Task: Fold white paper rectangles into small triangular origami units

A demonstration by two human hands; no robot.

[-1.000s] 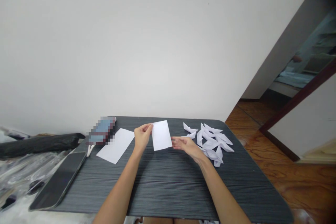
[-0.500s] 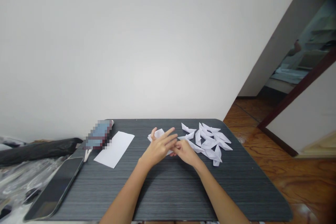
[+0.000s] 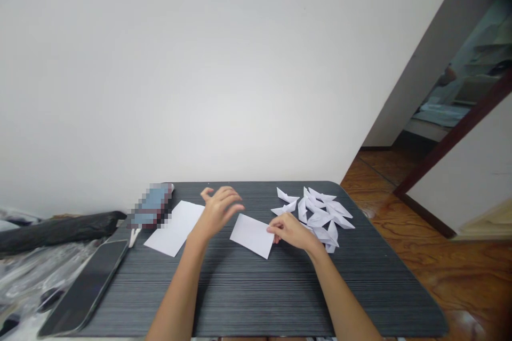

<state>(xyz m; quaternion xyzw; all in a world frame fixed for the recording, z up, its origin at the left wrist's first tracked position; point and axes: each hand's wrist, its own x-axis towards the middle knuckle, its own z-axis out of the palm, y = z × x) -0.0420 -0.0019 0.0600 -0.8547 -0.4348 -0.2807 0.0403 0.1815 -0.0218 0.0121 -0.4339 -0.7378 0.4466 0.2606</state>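
A small white sheet of paper [image 3: 251, 234], rectangular and perhaps folded, is pinched at its right edge by my right hand [image 3: 291, 230]. It lies tilted over the middle of the dark table. My left hand [image 3: 220, 210] is raised to the left of that paper, fingers spread, touching nothing. Several folded white paper boats [image 3: 319, 217] lie in a pile just beyond and to the right of my right hand. Left of my left hand is a larger flat white paper sheet [image 3: 172, 232], partly covered by my wrist.
The dark ridged table [image 3: 256, 298] stands against a white wall. At its left edge lie a phone [image 3: 86, 287] and a blurred blue-and-red item [image 3: 150, 206]. Plastic-wrapped things [image 3: 32, 272] and a black roll [image 3: 60, 232] sit beyond that edge.
My hands have parted. The left one has moved left, off the paper, with its fingers spread. The right hand keeps the paper, which now shows flat and nearer to me.
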